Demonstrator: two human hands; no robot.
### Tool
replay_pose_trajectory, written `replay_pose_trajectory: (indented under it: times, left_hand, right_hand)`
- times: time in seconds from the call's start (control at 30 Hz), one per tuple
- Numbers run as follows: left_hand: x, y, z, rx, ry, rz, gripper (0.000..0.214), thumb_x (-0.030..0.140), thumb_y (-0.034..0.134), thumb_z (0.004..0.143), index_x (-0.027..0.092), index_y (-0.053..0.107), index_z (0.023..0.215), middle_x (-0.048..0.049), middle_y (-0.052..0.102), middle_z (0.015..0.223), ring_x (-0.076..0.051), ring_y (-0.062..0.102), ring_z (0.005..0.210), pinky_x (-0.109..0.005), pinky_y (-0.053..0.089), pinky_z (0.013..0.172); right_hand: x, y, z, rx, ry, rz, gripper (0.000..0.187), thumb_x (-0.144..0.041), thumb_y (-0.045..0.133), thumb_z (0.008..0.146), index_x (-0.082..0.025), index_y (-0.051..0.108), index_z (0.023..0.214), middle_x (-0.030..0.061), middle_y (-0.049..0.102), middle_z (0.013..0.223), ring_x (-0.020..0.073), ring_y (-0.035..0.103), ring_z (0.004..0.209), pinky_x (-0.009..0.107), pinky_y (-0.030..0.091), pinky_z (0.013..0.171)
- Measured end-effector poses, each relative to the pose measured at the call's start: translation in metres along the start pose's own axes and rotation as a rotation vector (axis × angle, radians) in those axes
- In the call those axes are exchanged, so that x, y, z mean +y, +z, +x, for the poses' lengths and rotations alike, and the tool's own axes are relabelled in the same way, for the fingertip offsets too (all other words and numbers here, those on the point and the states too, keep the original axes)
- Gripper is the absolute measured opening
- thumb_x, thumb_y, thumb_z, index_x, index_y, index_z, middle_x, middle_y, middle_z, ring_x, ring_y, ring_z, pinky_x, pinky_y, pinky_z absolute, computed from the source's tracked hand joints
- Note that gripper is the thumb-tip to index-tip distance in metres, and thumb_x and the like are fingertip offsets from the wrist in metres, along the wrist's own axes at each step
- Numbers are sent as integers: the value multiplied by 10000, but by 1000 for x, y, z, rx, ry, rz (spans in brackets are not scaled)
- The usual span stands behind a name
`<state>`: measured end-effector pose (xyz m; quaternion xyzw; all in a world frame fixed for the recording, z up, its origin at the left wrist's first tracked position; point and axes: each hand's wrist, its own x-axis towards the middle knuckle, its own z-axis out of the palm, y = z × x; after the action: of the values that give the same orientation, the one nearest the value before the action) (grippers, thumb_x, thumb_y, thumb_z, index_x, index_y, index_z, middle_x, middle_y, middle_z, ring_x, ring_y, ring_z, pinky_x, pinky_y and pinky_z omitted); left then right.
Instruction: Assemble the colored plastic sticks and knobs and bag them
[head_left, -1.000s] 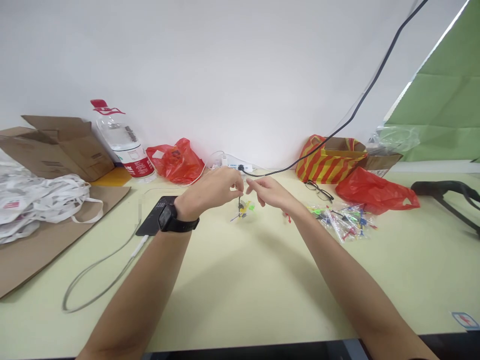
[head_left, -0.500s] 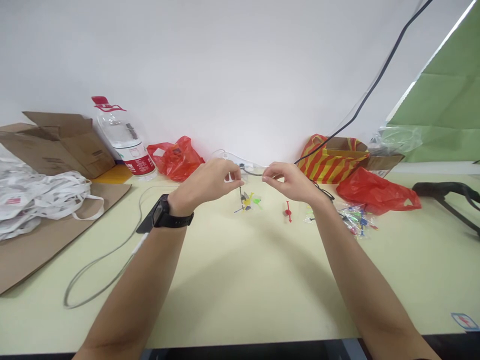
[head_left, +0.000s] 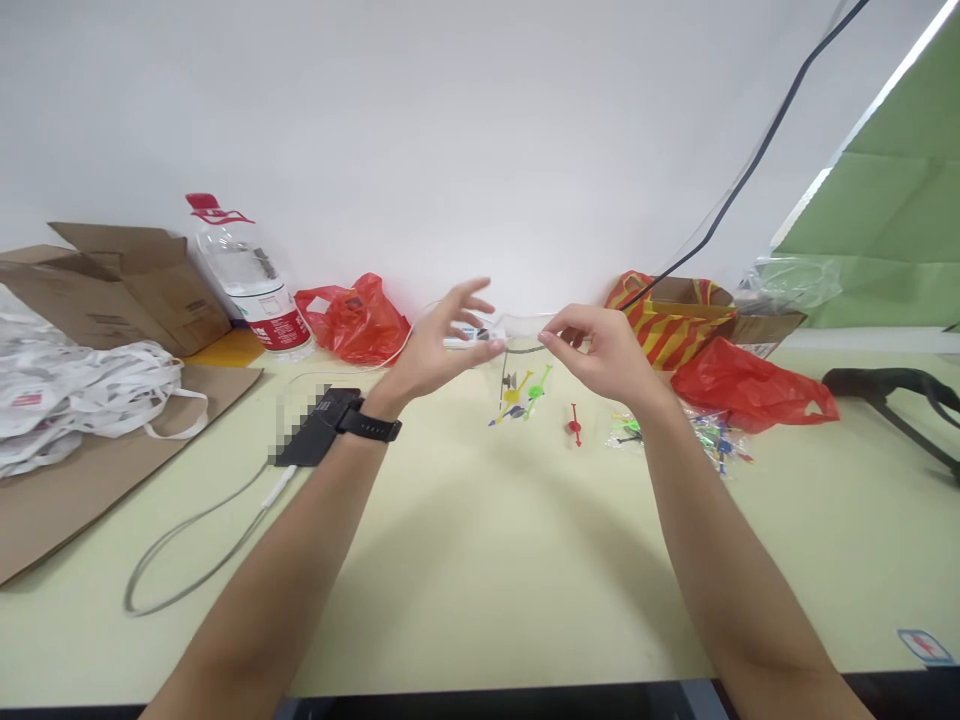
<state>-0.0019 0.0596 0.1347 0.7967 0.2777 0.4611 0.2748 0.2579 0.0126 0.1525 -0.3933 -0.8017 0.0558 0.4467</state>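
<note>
Both my hands hold up a small clear plastic bag [head_left: 525, 372] above the pale green table [head_left: 480, 560]. Several coloured plastic picks, yellow, green and blue, lie inside it. My left hand [head_left: 447, 342], with a black watch on the wrist, grips the bag's left rim between thumb and a finger while its other fingers fan out. The bag's right rim is pinched by my right hand [head_left: 602, 356]. A single red pick [head_left: 574, 424] lies on the table under the right hand.
A heap of packets with coloured picks [head_left: 709, 436] and a red bag [head_left: 750, 392] lie to the right. A striped bag [head_left: 660, 322], a water bottle [head_left: 247, 282], cardboard boxes [head_left: 112, 285], white straps [head_left: 67, 395], a black device [head_left: 315, 442] and a grey cable [head_left: 195, 540] are also on the table.
Both hands rose a little and the clear bag with picks was lifted and spread open between them. My left fingers fanned out.
</note>
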Motion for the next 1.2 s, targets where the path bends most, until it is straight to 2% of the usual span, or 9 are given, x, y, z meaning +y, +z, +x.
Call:
replay_pose_trajectory:
  times: [0.17, 0.3, 0.47, 0.57, 0.63, 0.8, 0.9, 1.03, 1.2]
  left_hand:
    - [-69, 53, -22, -284, -323, -528, 770, 430, 925, 757, 235, 630, 1440, -160, 689, 1367, -302, 686, 1190, -416, 562, 953]
    - [-91, 87, -41, -241, -480, -575, 488, 397, 939, 747, 150, 760, 1129, -126, 778, 1133, -253, 741, 1032, -412, 541, 993]
    - [-102, 84, -42, -140, -535, -583, 501, 416, 942, 743, 129, 751, 1106, -136, 793, 1067, -249, 764, 972, -424, 584, 940]
    - [-107, 80, -41, -48, -535, -612, 541, 415, 954, 725, 160, 736, 1150, -121, 782, 1124, -250, 765, 1014, -396, 604, 903]
    - [-109, 82, -43, -31, -551, -585, 527, 429, 957, 714, 168, 744, 1120, -108, 779, 1101, -241, 767, 981, -356, 609, 844]
    - [-106, 90, -48, -59, -548, -438, 481, 460, 978, 652, 132, 772, 936, -83, 762, 894, -182, 713, 757, -286, 570, 674]
    - [-104, 91, -48, -109, -523, -381, 456, 451, 985, 630, 121, 780, 868, -73, 751, 846, -161, 676, 708, -277, 548, 648]
    - [-104, 93, -47, -133, -530, -397, 528, 431, 987, 619, 119, 801, 1003, -88, 774, 907, -169, 680, 723, -303, 559, 683]
    - [-104, 95, -48, -140, -459, -298, 542, 418, 972, 631, 118, 789, 1043, -87, 766, 935, -177, 654, 765, -295, 510, 691]
  right_hand:
    - [14, 12, -2, 9, 92, 1, 192, -331, 658, 963, -200, 744, 851, 57, 761, 857, 190, 640, 704, 337, 496, 664]
    - [37, 20, -2, -55, 176, 80, 214, -397, 657, 966, -207, 745, 921, 62, 759, 895, 196, 667, 728, 339, 534, 693]
    - [81, 21, -7, -3, 381, 175, 357, -403, 522, 1038, -238, 566, 1351, 83, 727, 1130, 175, 702, 810, 304, 574, 714]
    - [107, 22, -20, -252, 644, -46, 228, -322, 602, 986, -210, 645, 1179, 104, 742, 1125, 166, 699, 813, 270, 561, 700]
    - [119, 27, -32, -443, 731, -45, 133, -258, 739, 863, -180, 703, 965, 96, 770, 933, 173, 692, 684, 270, 548, 612]
    - [127, 39, -45, -636, 737, 138, 85, -158, 803, 724, -177, 737, 773, 46, 753, 691, 194, 714, 603, 269, 564, 557]
    - [127, 35, -40, -587, 698, 194, 77, -162, 787, 749, -169, 733, 804, 56, 765, 722, 196, 731, 656, 267, 573, 584]
    - [121, 11, -29, -446, 625, 219, 121, -205, 777, 815, -157, 722, 911, 65, 763, 752, 193, 734, 691, 289, 592, 640]
    - [78, -22, -12, 42, 336, 290, 190, -321, 797, 869, -182, 707, 963, 71, 758, 873, 219, 765, 790, 370, 639, 759]
